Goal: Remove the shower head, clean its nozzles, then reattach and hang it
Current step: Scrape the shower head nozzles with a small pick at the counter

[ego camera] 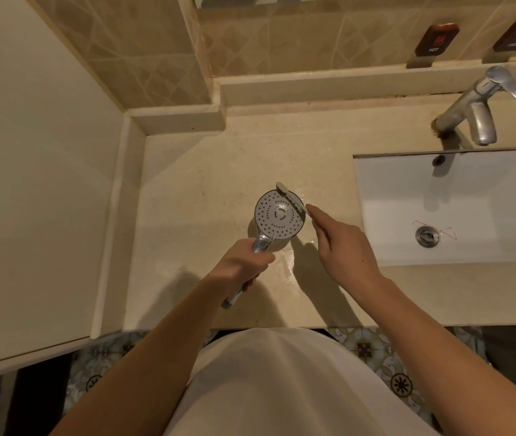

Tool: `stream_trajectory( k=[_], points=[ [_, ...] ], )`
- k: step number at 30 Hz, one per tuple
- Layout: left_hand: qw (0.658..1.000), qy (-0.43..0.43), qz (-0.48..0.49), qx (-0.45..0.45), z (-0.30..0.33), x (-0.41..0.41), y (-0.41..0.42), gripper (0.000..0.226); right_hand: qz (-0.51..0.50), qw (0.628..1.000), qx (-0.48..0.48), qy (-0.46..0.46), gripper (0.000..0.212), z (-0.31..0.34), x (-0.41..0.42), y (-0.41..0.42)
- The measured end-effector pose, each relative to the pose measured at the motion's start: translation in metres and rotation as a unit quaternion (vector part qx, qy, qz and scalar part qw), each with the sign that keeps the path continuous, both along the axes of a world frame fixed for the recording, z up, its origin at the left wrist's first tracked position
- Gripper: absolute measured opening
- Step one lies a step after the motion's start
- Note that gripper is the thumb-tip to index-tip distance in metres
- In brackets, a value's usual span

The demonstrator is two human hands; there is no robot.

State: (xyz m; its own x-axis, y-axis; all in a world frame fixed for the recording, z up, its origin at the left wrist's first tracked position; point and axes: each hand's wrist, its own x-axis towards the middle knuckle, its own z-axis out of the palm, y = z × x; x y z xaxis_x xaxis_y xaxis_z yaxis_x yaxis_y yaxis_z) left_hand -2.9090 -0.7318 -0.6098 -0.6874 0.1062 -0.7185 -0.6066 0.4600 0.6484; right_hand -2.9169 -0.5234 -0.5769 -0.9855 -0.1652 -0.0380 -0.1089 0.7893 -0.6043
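Note:
A chrome shower head is held over the beige countertop, its round nozzle face turned up toward me. My left hand grips its handle, whose lower end sticks out below my fist. My right hand holds a small toothbrush, index finger stretched along its handle. The brush head lies on the upper right rim of the nozzle face. No hose is visible on the handle.
A white rectangular sink with a metal drain sits to the right, a chrome faucet behind it. Wet patches shine on the counter near the shower head. A raised ledge and tiled wall run along the back; a wall stands at left.

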Motion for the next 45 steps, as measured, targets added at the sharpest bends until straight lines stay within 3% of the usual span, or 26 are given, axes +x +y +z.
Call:
stream_trajectory(
  k=[11, 17, 22, 35, 39, 42, 45],
  points=[
    [1.0, -0.014, 0.015, -0.007, -0.003, 0.0, -0.003, 0.029, 0.013, 0.999, 0.016, -0.049, 0.05, -0.004, 0.004, -0.006],
    [1.0, 0.001, 0.009, -0.003, 0.0, -0.003, -0.003, 0.029, 0.013, 0.999, -0.005, -0.036, 0.05, 0.0, 0.001, -0.008],
    [1.0, 0.002, 0.014, 0.003, 0.0, -0.003, -0.001, 0.031, 0.024, 0.998, 0.033, -0.057, 0.049, -0.002, 0.0, -0.009],
    [1.0, -0.007, 0.012, 0.018, -0.002, 0.002, -0.002, 0.011, 0.0, 0.996, 0.081, -0.024, 0.049, -0.004, 0.001, -0.002],
    [1.0, -0.016, 0.023, 0.013, -0.003, 0.004, -0.002, 0.02, 0.06, 0.996, 0.049, -0.051, 0.052, -0.008, 0.01, 0.001],
    [0.999, -0.017, 0.029, 0.017, -0.003, 0.005, 0.0, 0.012, 0.112, 0.989, 0.065, -0.066, 0.052, -0.009, 0.016, 0.0],
    [0.999, -0.025, 0.029, 0.015, -0.001, 0.006, 0.002, 0.012, 0.103, 0.99, 0.08, -0.046, 0.051, -0.009, 0.011, 0.003]
  ],
)
